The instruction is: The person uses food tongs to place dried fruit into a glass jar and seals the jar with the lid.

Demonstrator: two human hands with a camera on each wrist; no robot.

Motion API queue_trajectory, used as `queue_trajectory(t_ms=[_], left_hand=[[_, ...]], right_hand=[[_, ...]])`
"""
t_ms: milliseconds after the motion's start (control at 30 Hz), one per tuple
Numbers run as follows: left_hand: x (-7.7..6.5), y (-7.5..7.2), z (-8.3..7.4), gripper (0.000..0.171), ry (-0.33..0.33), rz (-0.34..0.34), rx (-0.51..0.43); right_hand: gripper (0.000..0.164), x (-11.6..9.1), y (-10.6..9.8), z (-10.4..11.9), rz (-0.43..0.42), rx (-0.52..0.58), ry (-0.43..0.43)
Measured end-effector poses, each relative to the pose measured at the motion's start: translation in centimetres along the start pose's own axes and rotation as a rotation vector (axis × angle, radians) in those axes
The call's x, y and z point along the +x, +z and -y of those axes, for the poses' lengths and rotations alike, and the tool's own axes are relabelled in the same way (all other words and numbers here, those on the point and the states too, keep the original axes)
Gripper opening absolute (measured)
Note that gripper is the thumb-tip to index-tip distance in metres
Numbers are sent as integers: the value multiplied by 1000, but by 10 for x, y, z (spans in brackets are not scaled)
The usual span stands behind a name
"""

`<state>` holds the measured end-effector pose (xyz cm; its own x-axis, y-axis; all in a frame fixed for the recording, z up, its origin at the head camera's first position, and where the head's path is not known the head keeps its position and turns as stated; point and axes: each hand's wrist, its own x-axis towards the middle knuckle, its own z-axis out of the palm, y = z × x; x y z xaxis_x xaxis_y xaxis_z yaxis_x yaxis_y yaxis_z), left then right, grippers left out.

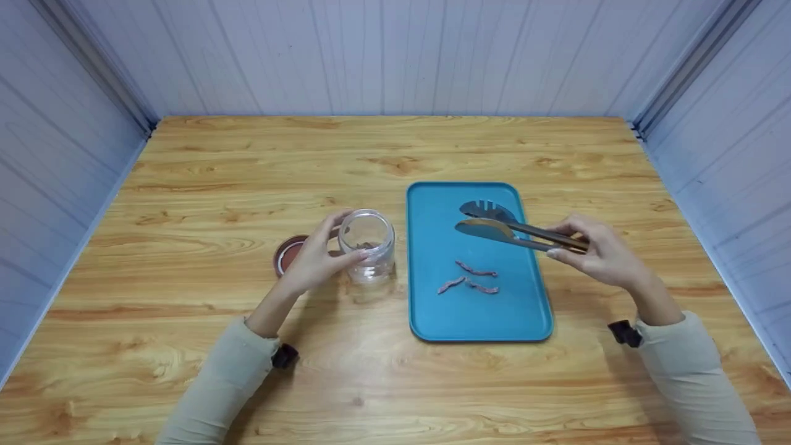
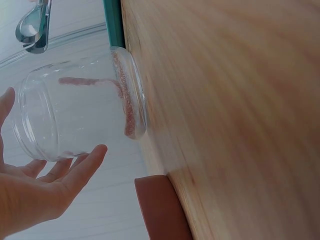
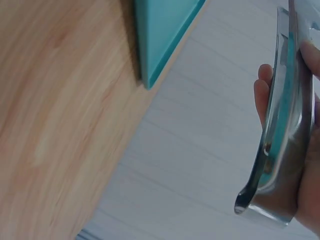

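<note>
A clear glass jar [image 1: 369, 245] [image 2: 75, 117] stands on the wooden table just left of a teal tray [image 1: 432, 216] [image 2: 114, 22] [image 3: 162, 35]. My left hand [image 1: 334, 242] [image 2: 55, 182] grips the jar from its left side. A reddish strip [image 2: 122, 95] lies inside the jar. My right hand [image 1: 578, 247] pinches the handles of metal tongs [image 1: 500, 225] [image 2: 32, 27] [image 3: 282, 130], whose tips hover over the tray's far half with nothing between them. Three reddish strips [image 1: 476, 269] lie on the tray below the tongs.
A red-brown lid [image 1: 286, 255] [image 2: 160, 207] lies on the table left of the jar, partly behind my left hand. White panelled walls close in the table at the back and on both sides.
</note>
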<state>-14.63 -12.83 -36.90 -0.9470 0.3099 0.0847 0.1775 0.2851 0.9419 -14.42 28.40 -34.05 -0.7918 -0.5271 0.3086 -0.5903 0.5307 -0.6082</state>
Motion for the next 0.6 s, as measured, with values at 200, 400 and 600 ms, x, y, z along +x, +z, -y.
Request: queue_trajectory(t_ms=[200, 400, 600], left_hand=[[0, 0, 0, 67, 7, -4, -7], [0, 0, -1, 68, 1, -10, -12], [0, 0, -1, 68, -6, -15, -4]], right_hand=[[32, -20, -4, -32, 31, 12, -21], [33, -38, -7, -53, 66, -10, 24], [30, -51, -6, -61, 82, -24, 118]])
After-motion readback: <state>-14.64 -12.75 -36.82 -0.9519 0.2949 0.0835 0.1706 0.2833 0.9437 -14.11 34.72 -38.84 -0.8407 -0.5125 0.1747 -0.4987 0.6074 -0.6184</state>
